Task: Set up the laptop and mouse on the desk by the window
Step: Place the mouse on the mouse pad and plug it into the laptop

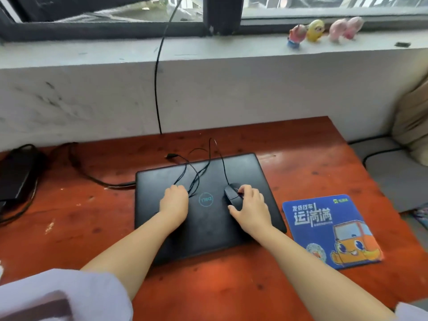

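A closed black laptop (208, 228) lies flat in the middle of the red-brown desk (92, 216). On its lid sits a black wired mouse (231, 193), and my right hand (251, 206) wraps around it from the right. The mouse cable (196, 167) loops loosely over the lid's far half, its plug end resting on the desk behind the laptop. My left hand (174, 200) is on the lid with its fingers curled over a bunch of that cable. A blue mouse pad (324, 230) with an orange cartoon truck lies to the right of the laptop.
A power cord (97, 179) runs into the laptop's left side from a black adapter (16, 174) at the desk's left edge. Another black cable (157, 89) hangs down the wall from the window. Small toy figures (322, 30) stand on the sill. A cushion (412, 121) is at the right.
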Available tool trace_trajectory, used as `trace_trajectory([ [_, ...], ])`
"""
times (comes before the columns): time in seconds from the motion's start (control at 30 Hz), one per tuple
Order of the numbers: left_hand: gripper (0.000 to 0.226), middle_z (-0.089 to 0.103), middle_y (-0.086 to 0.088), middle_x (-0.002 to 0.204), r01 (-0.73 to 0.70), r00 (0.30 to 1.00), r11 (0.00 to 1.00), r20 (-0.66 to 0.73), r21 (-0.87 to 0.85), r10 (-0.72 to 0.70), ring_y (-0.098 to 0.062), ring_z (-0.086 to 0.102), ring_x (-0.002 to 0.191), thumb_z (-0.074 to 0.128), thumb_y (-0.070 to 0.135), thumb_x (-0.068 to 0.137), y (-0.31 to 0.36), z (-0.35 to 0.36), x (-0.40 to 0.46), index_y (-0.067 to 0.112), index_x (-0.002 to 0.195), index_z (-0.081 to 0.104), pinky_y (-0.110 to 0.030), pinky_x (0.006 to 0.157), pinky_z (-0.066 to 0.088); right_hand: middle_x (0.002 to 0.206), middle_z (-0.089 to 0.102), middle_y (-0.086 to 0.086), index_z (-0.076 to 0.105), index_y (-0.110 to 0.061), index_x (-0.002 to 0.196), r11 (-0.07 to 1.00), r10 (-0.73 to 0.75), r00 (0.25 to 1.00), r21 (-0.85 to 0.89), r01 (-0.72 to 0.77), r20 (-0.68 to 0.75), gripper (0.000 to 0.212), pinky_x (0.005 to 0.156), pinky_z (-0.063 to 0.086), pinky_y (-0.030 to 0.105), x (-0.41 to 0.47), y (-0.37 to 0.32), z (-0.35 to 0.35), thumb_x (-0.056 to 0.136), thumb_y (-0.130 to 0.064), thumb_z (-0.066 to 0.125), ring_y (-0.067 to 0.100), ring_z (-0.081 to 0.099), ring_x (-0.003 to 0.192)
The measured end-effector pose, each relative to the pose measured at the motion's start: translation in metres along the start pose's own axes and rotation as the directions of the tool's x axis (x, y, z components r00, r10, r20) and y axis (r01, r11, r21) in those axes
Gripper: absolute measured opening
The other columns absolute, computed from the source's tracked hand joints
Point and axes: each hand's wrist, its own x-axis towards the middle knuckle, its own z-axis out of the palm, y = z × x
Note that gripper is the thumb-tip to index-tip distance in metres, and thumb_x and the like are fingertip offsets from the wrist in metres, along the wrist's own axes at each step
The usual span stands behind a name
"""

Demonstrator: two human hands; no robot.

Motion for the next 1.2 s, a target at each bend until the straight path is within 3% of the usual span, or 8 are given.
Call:
trace_trajectory([
  [0.23,0.018,0.061,-0.025,0.107,-0.006,0.992,0.989,0.121,-0.147,0.024,-0.039,0.058,0.100,0.054,0.009,0.082,0.052,-0.031,0.010,-0.003,0.095,0.055,-0.038,0.077,0.048,0.114,0.051,0.006,0.043,-0.019,0.112,0.996,0.012,0.994,0.090,-0.002,-0.111,0.045,0.082,0.043,0.039,0.018,0.078,-0.064,0.077,-0.037,0.065,0.028,0.046,0.106],
  [0.37,0.013,0.051,-0.021,0.082,-0.154,0.986,0.911,0.003,-0.383,0.168,-0.037,0.052,0.081,0.046,0.003,0.080,0.155,-0.050,0.016,0.002,0.067,0.046,-0.038,0.069,0.044,0.116,0.051,0.010,0.043,-0.017,0.114,0.989,0.137,0.980,0.074,-0.127,-0.142,0.046,0.081,0.046,0.042,0.010,0.141,-0.094,0.078,-0.035,0.067,0.030,0.046,0.107],
  [0.53,0.014,0.049,-0.022,0.104,-0.411,0.909,0.763,-0.292,-0.499,0.299,-0.033,0.044,0.100,0.041,0.002,0.086,0.256,-0.050,0.012,-0.005,0.092,0.053,-0.039,0.078,0.038,0.114,0.052,0.010,0.044,-0.015,0.113,0.964,0.265,0.953,0.021,-0.265,-0.146,0.048,0.086,0.042,0.039,-0.029,0.210,-0.106,0.077,-0.036,0.067,0.030,0.046,0.107],
  [0.77,0.018,0.060,-0.017,0.098,-0.444,0.894,0.637,-0.266,-0.631,0.360,-0.029,0.053,0.092,0.037,0.004,0.092,0.287,-0.023,0.005,0.002,0.095,0.054,-0.033,0.076,0.039,0.116,0.051,0.004,0.046,-0.020,0.113,0.912,0.358,0.931,-0.187,-0.366,-0.077,0.046,0.088,0.042,0.037,-0.057,0.239,-0.100,0.080,-0.050,0.060,0.025,0.048,0.109],
  [0.83,0.018,0.061,-0.016,0.095,-0.416,0.905,0.586,-0.253,-0.695,0.342,-0.030,0.055,0.089,0.036,0.005,0.093,0.287,-0.022,0.001,0.004,0.091,0.053,-0.035,0.074,0.041,0.105,0.054,0.003,0.055,-0.018,0.099,0.935,0.297,0.935,-0.138,-0.326,-0.192,0.032,0.085,0.040,0.039,-0.043,0.228,-0.117,0.084,-0.046,0.058,0.025,0.050,0.102],
  [0.93,0.017,0.061,-0.013,0.095,-0.418,0.900,0.530,-0.257,-0.738,0.352,-0.027,0.056,0.091,0.035,0.005,0.094,0.289,-0.025,-0.005,0.012,0.088,0.050,-0.035,0.076,0.043,0.089,0.056,0.005,0.059,-0.009,0.078,0.981,0.142,0.917,0.177,-0.080,-0.372,0.021,0.078,0.039,0.032,-0.007,0.201,-0.156,0.092,-0.024,0.050,0.023,0.051,0.088],
  [1.03,0.019,0.060,-0.008,0.094,-0.440,0.887,0.502,-0.273,-0.745,0.372,-0.023,0.054,0.091,0.033,0.006,0.095,0.292,-0.028,-0.013,0.019,0.089,0.046,-0.027,0.075,0.039,0.089,0.062,0.010,0.065,-0.006,0.082,0.938,0.114,0.882,0.343,0.056,-0.456,0.027,0.072,0.031,0.017,0.048,0.176,-0.195,0.091,-0.013,0.041,0.022,0.054,0.087],
  [1.2,0.015,0.056,-0.011,0.094,-0.455,0.878,0.484,-0.287,-0.747,0.382,-0.022,0.049,0.087,0.032,0.009,0.097,0.303,-0.031,-0.027,0.014,0.096,0.046,-0.027,0.073,0.038,0.129,0.056,0.017,0.052,-0.004,0.123,0.936,0.276,0.961,0.224,-0.273,0.019,0.041,0.094,0.037,0.031,0.147,0.178,-0.208,0.097,-0.029,0.033,0.030,0.049,0.120],
])
